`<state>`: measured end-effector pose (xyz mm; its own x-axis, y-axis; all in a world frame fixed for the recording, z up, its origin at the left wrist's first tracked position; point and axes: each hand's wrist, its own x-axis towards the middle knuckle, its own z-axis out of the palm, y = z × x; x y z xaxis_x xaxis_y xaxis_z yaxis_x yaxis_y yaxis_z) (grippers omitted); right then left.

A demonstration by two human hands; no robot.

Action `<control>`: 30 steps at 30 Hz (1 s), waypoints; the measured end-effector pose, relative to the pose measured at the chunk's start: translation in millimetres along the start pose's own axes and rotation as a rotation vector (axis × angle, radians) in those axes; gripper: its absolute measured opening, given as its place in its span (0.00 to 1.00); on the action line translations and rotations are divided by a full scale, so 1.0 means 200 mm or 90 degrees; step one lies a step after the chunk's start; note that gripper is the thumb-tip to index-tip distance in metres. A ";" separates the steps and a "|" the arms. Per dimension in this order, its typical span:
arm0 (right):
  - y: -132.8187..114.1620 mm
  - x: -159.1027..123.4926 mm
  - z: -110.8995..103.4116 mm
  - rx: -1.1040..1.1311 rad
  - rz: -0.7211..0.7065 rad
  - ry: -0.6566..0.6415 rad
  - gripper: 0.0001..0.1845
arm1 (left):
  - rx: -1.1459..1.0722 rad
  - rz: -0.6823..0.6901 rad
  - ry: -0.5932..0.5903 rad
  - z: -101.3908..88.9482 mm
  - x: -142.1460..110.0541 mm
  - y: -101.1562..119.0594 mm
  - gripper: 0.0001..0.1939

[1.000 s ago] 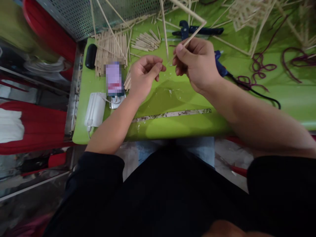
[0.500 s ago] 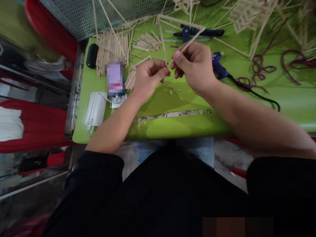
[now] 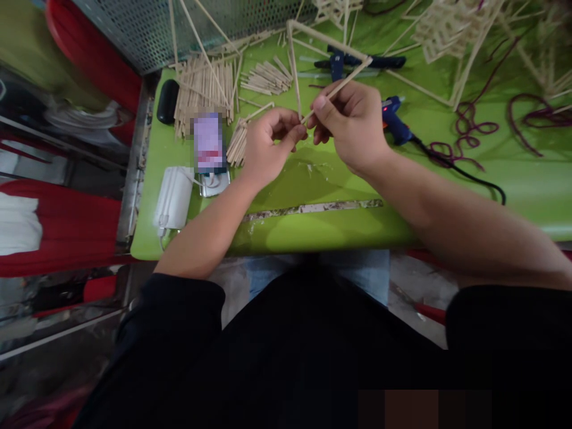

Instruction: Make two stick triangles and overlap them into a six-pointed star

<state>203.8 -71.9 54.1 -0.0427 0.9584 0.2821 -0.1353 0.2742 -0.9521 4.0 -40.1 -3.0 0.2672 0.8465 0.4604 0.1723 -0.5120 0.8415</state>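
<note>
A triangle of thin wooden sticks [image 3: 328, 43] hangs above the green table [image 3: 330, 226]. My right hand [image 3: 353, 128] pinches one stick of the triangle near its lower corner. My left hand [image 3: 270, 146] meets it there, thumb and forefinger closed on the corner where two sticks join. Both hands hover over the middle of the table, almost touching each other.
Piles of cut sticks [image 3: 203, 89] lie at the back left, beside a phone [image 3: 208, 143], a black case [image 3: 167, 101] and a white charger [image 3: 173, 196]. A blue glue gun [image 3: 394, 119] with its black cable, blue cutters [image 3: 353, 59], stick frames and purple cord [image 3: 473, 128] lie to the right.
My left hand has moved right and closed on the lower corner of the stick triangle. The triangle and my right hand have come down slightly.
</note>
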 end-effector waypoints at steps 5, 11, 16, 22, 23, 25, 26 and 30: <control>0.01 0.01 -0.03 0.025 -0.023 -0.026 0.21 | -0.005 0.010 -0.028 -0.03 0.02 -0.02 0.36; 0.01 0.01 -0.02 0.000 -0.027 -0.065 0.24 | 0.044 0.002 -0.042 -0.08 0.02 0.02 0.36; 0.01 0.02 -0.01 -0.003 -0.043 -0.064 0.23 | 0.088 -0.008 -0.045 -0.15 0.07 0.05 0.38; 0.01 0.05 -0.05 -0.052 -0.085 -0.028 0.18 | 0.107 -0.007 0.034 -0.29 0.16 0.06 0.27; 0.02 0.06 -0.06 -0.091 -0.082 -0.042 0.18 | 0.107 -0.023 0.041 -0.30 0.16 0.06 0.26; 0.04 0.07 -0.08 -0.156 -0.076 -0.067 0.19 | 0.126 -0.067 0.046 -0.29 0.15 0.05 0.25; 0.05 0.07 -0.09 -0.182 -0.067 -0.084 0.19 | 0.147 -0.090 0.044 -0.28 0.14 0.04 0.26; 0.10 0.07 -0.12 -0.369 -0.063 -0.179 0.18 | 0.256 -0.179 0.002 -0.26 0.12 0.01 0.39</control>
<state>224.2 -51.6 36.5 -0.3254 0.8908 0.3172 0.4007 0.4337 -0.8071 -37.8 -13.1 24.1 0.1551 0.9602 0.2321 0.5897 -0.2785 0.7580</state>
